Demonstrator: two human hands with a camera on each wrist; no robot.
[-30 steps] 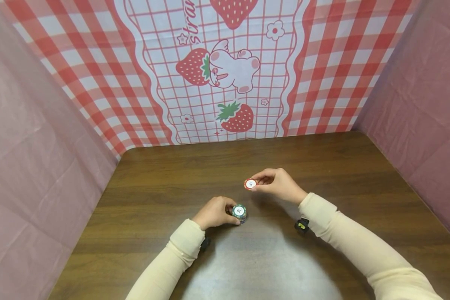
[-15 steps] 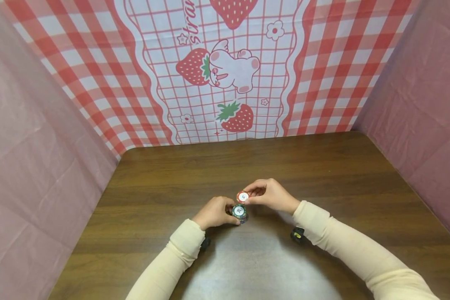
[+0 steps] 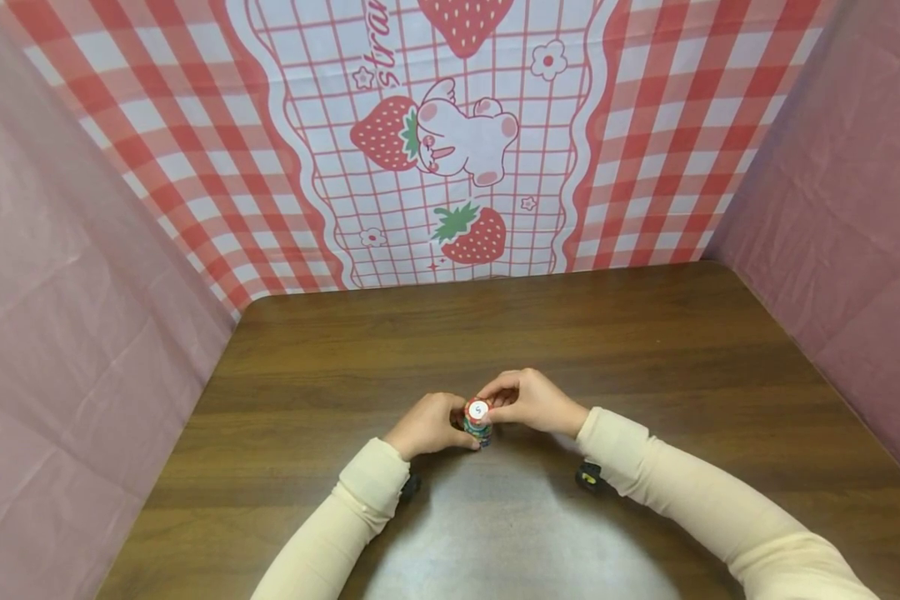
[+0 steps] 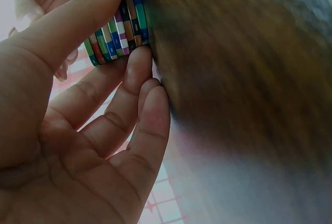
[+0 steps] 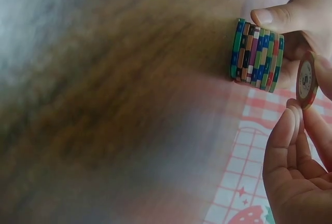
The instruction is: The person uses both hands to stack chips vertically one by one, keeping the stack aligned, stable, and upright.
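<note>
A stack of poker chips (image 3: 478, 434) in several colours stands on the table. My left hand (image 3: 427, 425) steadies it, thumb on one side and fingers on the other. In the left wrist view the thumb (image 4: 85, 19) lies along the stack's edge. My right hand (image 3: 537, 402) pinches a red poker chip (image 3: 477, 410) marked 5 between thumb and fingertips. The right wrist view has that chip just above the top of the stack (image 5: 258, 56), with a small gap between them. From the head view, the red chip covers the stack's top face.
The brown wooden table (image 3: 330, 350) runs back to a red checked cloth with strawberries (image 3: 476, 237). Pink cloth walls (image 3: 82, 292) stand on the left and right. A dark wrist device (image 3: 589, 477) sits under the right sleeve.
My right hand has moved left and toward me, bringing the red poker chip from beside the stack to over its top. The left hand and the stack have stayed in place.
</note>
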